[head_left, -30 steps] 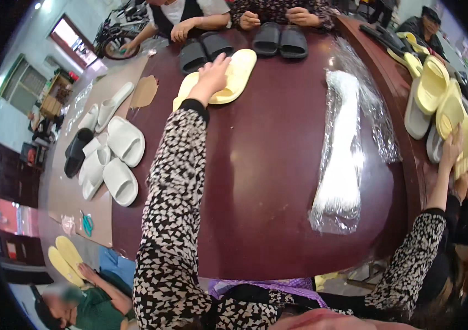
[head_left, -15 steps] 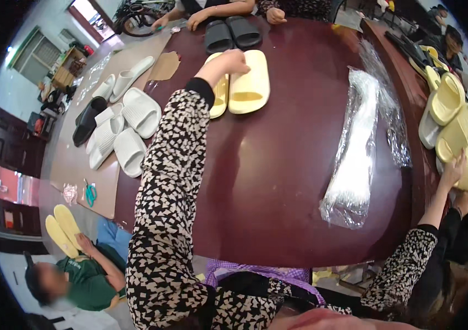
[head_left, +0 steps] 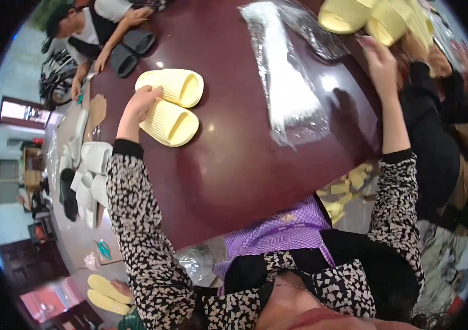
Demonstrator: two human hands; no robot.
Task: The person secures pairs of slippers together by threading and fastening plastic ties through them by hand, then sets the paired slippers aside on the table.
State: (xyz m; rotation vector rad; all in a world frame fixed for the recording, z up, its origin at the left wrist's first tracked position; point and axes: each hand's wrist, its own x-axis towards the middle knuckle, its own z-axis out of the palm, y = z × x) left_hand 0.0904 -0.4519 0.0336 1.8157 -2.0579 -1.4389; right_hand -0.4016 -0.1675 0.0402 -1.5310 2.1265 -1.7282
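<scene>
A pair of pale yellow slippers (head_left: 182,91) lies side by side on the dark red table, ribbed straps up and toes pointing right. My left hand (head_left: 145,102) is closed on them at their inner edges, between the two. My right hand (head_left: 381,61) is raised over the table's right side, fingers loosely curled and apart, with no held thing visible. Just beyond it are more yellow slippers (head_left: 344,15) in a heap, partly cut off by the picture's upper edge.
A clear plastic bundle of white bags (head_left: 281,71) lies mid-table. Dark grey slippers (head_left: 125,59) sit before a person at the far left. White slippers (head_left: 95,157), a black one (head_left: 68,195) and teal scissors (head_left: 103,248) are at left. Other people's arms crowd the right.
The view has swung to the right. My right hand has come off the heaped yellow slippers and is now above the table. My left hand still grips the yellow pair.
</scene>
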